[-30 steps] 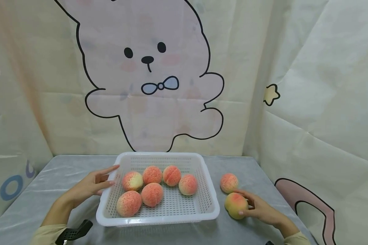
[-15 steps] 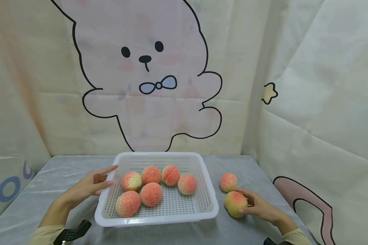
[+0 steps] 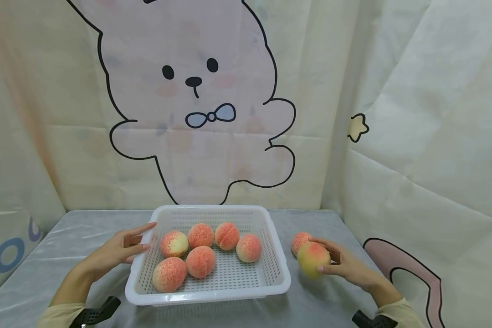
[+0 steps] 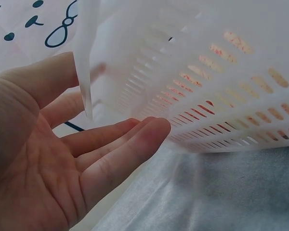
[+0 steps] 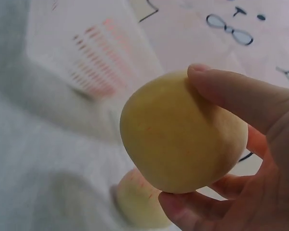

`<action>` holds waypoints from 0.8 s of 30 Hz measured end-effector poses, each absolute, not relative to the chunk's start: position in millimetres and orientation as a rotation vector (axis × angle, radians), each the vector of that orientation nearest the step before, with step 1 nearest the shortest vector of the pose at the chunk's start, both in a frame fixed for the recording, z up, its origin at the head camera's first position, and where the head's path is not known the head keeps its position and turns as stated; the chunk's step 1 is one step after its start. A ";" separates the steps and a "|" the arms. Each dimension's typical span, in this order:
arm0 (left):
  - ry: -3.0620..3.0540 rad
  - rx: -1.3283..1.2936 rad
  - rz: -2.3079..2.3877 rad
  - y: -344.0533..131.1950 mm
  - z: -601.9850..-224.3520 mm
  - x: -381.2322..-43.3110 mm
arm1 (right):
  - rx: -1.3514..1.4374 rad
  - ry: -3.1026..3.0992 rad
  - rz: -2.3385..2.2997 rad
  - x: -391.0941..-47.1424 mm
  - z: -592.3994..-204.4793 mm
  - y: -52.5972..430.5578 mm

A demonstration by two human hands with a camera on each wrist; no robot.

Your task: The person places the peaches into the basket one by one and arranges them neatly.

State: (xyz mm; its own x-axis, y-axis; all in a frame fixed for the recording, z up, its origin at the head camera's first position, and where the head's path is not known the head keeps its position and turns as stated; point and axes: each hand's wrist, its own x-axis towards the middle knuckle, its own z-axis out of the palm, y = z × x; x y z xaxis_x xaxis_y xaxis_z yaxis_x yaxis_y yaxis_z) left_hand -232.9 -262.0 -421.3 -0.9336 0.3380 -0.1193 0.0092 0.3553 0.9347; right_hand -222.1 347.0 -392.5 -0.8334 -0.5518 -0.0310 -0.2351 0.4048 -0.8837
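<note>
In the head view my right hand (image 3: 348,269) grips a yellow peach (image 3: 313,259) with a red blush, a little above the table. The right wrist view shows thumb and fingers around this peach (image 5: 178,132). Another peach (image 3: 300,242) rests on the table just behind, partly hidden by the held one. My left hand (image 3: 119,248) holds the left rim of a white perforated basket (image 3: 213,297). In the left wrist view, thumb and one finger of this hand (image 4: 62,154) pass behind the rim, the other fingers beneath it. Several pinkish peaches (image 3: 201,262) lie in the basket.
A grey cloth (image 3: 311,310) covers the table. Behind it hangs a cream curtain (image 3: 311,173) with a cartoon bear, and a pale curtain (image 3: 426,159) closes off the right side. The basket stands mid-table, left of the loose peach.
My right hand has raised the yellow peach slightly off the table, so it now covers part of the peach behind. My left hand stays at the basket rim.
</note>
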 end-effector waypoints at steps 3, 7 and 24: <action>2.337 0.300 1.597 -261.5 -421.8 -232.9 | -0.687 2.329 -1.420 -221.6 -381.9 342.8; 2.339 0.298 1.596 -260.8 -421.3 -232.2 | -0.728 2.286 -1.456 -220.9 -371.3 336.7; 2.318 0.304 1.609 -261.0 -419.1 -232.5 | -0.803 2.349 -1.446 -220.9 -342.3 288.5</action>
State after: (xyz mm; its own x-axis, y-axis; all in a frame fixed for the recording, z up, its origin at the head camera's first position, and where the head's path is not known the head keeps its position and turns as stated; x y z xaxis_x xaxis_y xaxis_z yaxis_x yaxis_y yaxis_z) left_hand -232.5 -261.0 -419.1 -0.9318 0.3406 -0.1252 0.0018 0.3495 0.9369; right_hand -220.9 288.5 -342.3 -0.8105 -0.5827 0.0594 -0.3153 0.3487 -0.8826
